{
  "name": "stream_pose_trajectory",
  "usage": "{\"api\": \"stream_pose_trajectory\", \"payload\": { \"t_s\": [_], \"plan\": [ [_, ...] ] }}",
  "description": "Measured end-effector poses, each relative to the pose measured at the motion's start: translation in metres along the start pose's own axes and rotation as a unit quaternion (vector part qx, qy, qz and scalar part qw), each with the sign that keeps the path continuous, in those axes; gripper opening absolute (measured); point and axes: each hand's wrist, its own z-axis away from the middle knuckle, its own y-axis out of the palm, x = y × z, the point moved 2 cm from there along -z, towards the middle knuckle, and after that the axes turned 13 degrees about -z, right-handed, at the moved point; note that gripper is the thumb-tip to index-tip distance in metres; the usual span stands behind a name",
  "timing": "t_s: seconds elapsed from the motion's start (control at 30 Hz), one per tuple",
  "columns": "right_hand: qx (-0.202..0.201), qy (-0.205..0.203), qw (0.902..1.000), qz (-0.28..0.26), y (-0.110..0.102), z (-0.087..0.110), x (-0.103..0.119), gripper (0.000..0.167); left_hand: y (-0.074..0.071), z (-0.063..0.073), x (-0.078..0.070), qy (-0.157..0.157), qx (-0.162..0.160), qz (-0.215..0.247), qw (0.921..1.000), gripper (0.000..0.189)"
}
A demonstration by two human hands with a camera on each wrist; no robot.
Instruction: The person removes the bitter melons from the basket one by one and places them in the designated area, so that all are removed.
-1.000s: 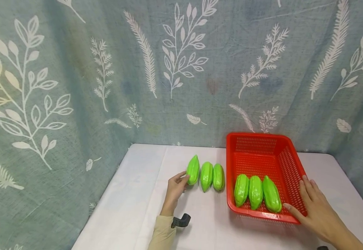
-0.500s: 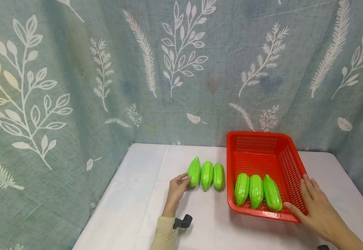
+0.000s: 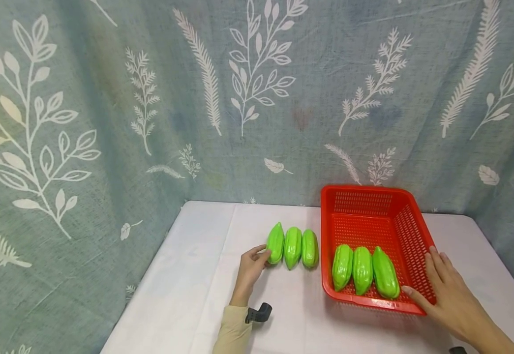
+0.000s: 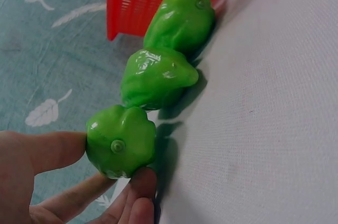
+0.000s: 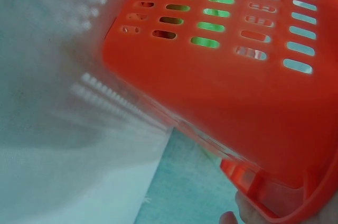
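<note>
My left hand point(image 3: 250, 268) pinches a glossy green papaya-like fruit point(image 3: 276, 244) by its near end, thumb on one side and fingers on the other. In the left wrist view this fruit point(image 4: 120, 142) shows its small stem nub and lies close against the middle fruit point(image 4: 158, 78). Two matching fruits, the middle one point(image 3: 292, 248) and the right one point(image 3: 310, 249), complete the row on the white table. My right hand point(image 3: 453, 300) rests at the near right corner of the red basket point(image 3: 369, 192), fingers straight along its side rim and thumb at the front rim.
Inside the basket three more green fruits point(image 3: 363, 271) lie side by side near the front wall. The white-covered table point(image 3: 208, 265) extends left of the row. A patterned blue-green curtain point(image 3: 257, 162) hangs behind and to the left.
My left hand has shifted the leftmost fruit slightly right and toward me, up against the row. My right hand has stayed at the basket corner.
</note>
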Motion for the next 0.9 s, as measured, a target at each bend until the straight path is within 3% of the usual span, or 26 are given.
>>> {"api": "stream_pose_trajectory", "payload": {
  "t_s": [0.9],
  "plan": [
    [0.012, 0.014, 0.9998, 0.011, -0.0017, -0.0024, 0.0005, 0.11, -0.0006, 0.0013, -0.0029, 0.002, 0.008, -0.009, 0.9999, 0.047]
  ]
}}
